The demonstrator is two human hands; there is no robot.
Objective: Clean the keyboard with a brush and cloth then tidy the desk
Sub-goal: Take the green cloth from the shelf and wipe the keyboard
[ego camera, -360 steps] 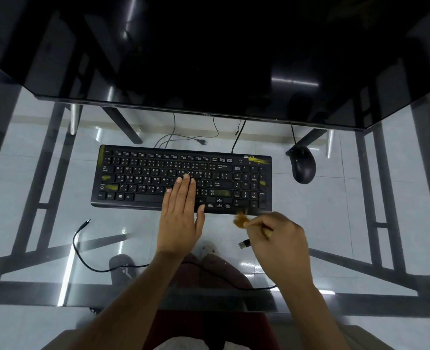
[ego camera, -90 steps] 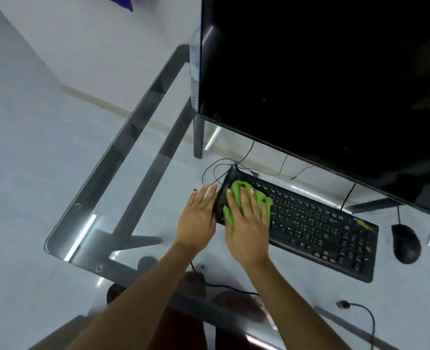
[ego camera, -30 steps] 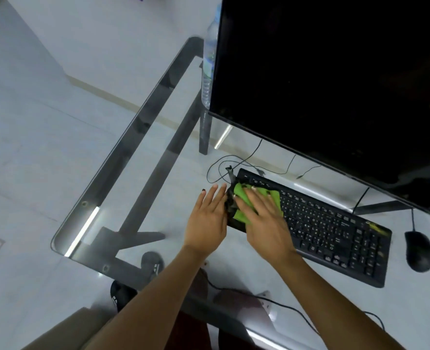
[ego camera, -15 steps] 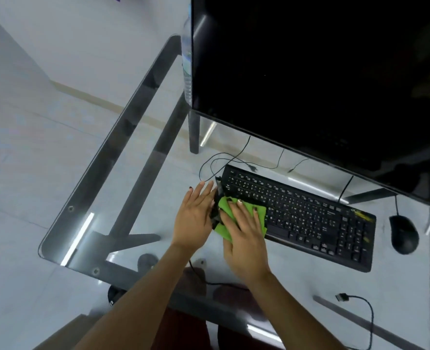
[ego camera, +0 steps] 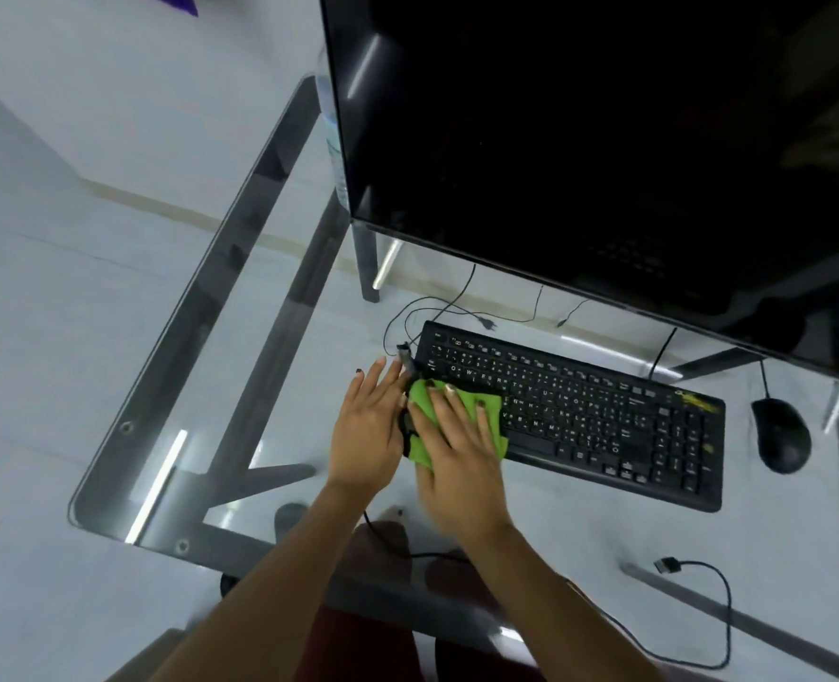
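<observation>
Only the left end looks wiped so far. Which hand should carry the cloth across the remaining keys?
The right hand: it already presses the green cloth flat on the keyboard, nearest the unwiped keys. The left hand lies flat at the keyboard's left end, probably steadying it.

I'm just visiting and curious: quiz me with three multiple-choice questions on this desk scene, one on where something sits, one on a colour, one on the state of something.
1. Where is the mouse?
A. right of the keyboard
B. on the keyboard
C. left of the keyboard

2. What colour is the cloth?
A. red
B. green
C. white

3. How is the right hand set?
A. clenched in the air
B. gripping the mouse
C. flat, pressing the cloth

Answers: 1 A, it sits beyond the keyboard's number pad end. 2 B, bright green shows around the fingers. 3 C, straight fingers spread over the cloth on the keyboard's left end, beside the left hand.
</observation>
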